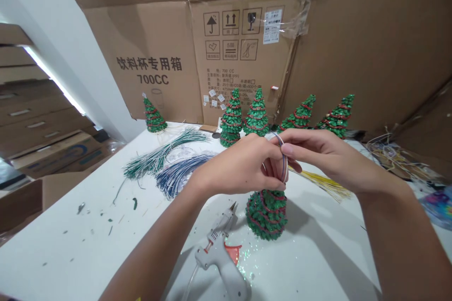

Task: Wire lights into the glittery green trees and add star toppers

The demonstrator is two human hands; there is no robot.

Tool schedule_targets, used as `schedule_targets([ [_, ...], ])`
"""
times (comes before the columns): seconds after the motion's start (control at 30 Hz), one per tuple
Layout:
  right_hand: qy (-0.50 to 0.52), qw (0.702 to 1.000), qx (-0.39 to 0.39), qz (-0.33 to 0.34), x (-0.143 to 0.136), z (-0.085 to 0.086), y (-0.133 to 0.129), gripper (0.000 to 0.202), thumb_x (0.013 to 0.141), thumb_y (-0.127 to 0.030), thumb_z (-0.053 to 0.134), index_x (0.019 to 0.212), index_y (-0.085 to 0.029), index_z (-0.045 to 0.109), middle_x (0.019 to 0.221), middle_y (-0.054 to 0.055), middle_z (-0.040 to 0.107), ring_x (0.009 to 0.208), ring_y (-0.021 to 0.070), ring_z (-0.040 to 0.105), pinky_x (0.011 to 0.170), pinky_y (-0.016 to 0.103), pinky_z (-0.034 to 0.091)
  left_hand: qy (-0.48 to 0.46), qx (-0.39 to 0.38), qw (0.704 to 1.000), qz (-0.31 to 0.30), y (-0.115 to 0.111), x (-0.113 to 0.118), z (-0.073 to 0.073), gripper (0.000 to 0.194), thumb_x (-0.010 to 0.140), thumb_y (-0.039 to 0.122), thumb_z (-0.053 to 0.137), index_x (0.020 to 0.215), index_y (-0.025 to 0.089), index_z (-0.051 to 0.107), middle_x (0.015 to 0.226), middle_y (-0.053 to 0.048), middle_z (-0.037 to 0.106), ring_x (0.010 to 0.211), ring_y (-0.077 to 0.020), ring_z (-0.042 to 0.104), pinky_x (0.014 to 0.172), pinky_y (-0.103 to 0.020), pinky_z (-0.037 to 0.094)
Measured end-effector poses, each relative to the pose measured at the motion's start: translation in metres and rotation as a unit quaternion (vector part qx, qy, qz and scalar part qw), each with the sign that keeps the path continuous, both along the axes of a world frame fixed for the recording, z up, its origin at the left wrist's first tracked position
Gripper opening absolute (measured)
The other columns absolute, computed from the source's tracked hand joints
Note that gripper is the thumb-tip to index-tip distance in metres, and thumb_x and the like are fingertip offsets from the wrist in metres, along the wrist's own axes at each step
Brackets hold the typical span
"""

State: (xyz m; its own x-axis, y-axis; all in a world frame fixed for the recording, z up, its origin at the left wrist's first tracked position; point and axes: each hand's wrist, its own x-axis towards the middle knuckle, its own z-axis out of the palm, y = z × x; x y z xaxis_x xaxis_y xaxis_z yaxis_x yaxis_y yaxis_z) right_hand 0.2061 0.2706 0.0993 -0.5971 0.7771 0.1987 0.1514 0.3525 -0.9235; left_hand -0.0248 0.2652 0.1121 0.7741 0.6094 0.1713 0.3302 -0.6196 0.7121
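Observation:
My left hand [252, 164] is closed, its fingers curled, with a loop of thin blue and white cord [284, 165] running over them. My right hand [318, 155] pinches the same cord between thumb and fingertips. Directly below my left hand a small green Christmas tree [266, 216] with red garland stands on the white table; its top is hidden behind my fingers, and I cannot tell whether they touch it. To the left of this tree lies a white hot glue gun [221, 249] with a red trigger, its nozzle pointing away from me.
More trees [231, 117] stand or lean along the cardboard wall [141, 37]. Bundles of green strands [162, 153], blue strands [176, 174] and yellow strands [326, 183] lie on the table [88, 244]. Glitter and scraps are scattered around. Tangled strands [384, 150] sit at the right.

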Motion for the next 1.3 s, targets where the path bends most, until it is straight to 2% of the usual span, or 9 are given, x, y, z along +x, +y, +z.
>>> schedule_targets([
  [0.1,0.024,0.999,0.0,-0.027,0.0,0.0,0.0,0.019,0.104,-0.048,0.082,0.115,-0.035,0.088,0.09,-0.002,0.073,0.075,0.0131,0.057,0.069,0.025,0.05,-0.001,0.026,1.0,0.003,0.001,0.0,-0.001,0.009,0.089,0.011,0.084,0.083,0.015,0.081,0.092,-0.004,0.084,0.086,-0.0173,0.076,0.081,-0.029,0.056],
  [0.27,0.067,0.996,-0.009,-0.063,0.0,-0.002,0.0,0.02,0.095,-0.043,0.092,0.111,-0.032,0.088,0.109,0.003,0.082,0.093,0.0179,0.072,0.078,0.026,0.059,0.024,0.055,0.998,0.01,0.003,0.0,-0.001,0.009,0.09,0.022,0.088,0.085,0.017,0.084,0.089,-0.003,0.082,0.085,-0.0176,0.073,0.078,-0.03,0.053],
  [0.43,0.085,0.995,-0.03,-0.052,0.005,-0.002,0.0,0.022,0.082,-0.031,0.103,0.091,-0.027,0.082,0.086,-0.001,0.075,0.081,0.0165,0.07,0.072,0.025,0.057,0.03,0.014,0.999,0.001,0.001,-0.001,0.002,0.028,0.097,0.042,0.087,0.087,0.016,0.083,0.086,-0.004,0.083,0.082,-0.0179,0.074,0.077,-0.03,0.052],
  [0.57,0.068,0.996,-0.014,-0.064,0.01,0.002,-0.002,0.022,0.082,-0.03,0.102,0.089,-0.027,0.081,0.082,-0.001,0.072,0.079,0.0161,0.066,0.068,0.025,0.054,0.0,-0.01,1.0,0.017,-0.002,-0.003,0.005,0.037,0.101,0.051,0.081,0.087,0.016,0.081,0.083,-0.004,0.082,0.078,-0.017,0.074,0.072,-0.028,0.053],
  [0.8,0.075,0.995,-0.017,-0.069,0.012,0.004,-0.004,0.022,0.081,-0.029,0.103,0.089,-0.026,0.082,0.084,-0.001,0.073,0.08,0.0156,0.067,0.07,0.024,0.056,-0.029,-0.024,0.998,0.053,-0.004,-0.003,0.007,0.036,0.098,0.047,0.084,0.083,0.015,0.077,0.075,-0.001,0.076,0.068,-0.0128,0.067,0.061,-0.023,0.048],
  [1.07,0.13,0.988,-0.005,-0.081,0.007,0.004,-0.006,0.02,0.082,-0.026,0.102,0.092,-0.029,0.085,0.089,-0.001,0.074,0.08,0.0156,0.069,0.07,0.025,0.059,-0.05,-0.036,0.997,0.049,-0.003,0.002,0.005,0.032,0.097,0.044,0.086,0.083,0.016,0.077,0.077,-0.002,0.077,0.072,-0.014,0.07,0.066,-0.023,0.053],
  [1.3,0.163,0.983,0.007,-0.088,0.006,0.003,-0.007,0.012,0.09,-0.033,0.097,0.096,-0.031,0.087,0.089,-0.002,0.072,0.076,0.0121,0.062,0.067,0.022,0.056,-0.058,-0.048,0.996,0.047,-0.001,0.003,0.003,0.031,0.095,0.043,0.087,0.084,0.016,0.079,0.077,-0.002,0.078,0.073,-0.0147,0.073,0.067,-0.024,0.053],
])
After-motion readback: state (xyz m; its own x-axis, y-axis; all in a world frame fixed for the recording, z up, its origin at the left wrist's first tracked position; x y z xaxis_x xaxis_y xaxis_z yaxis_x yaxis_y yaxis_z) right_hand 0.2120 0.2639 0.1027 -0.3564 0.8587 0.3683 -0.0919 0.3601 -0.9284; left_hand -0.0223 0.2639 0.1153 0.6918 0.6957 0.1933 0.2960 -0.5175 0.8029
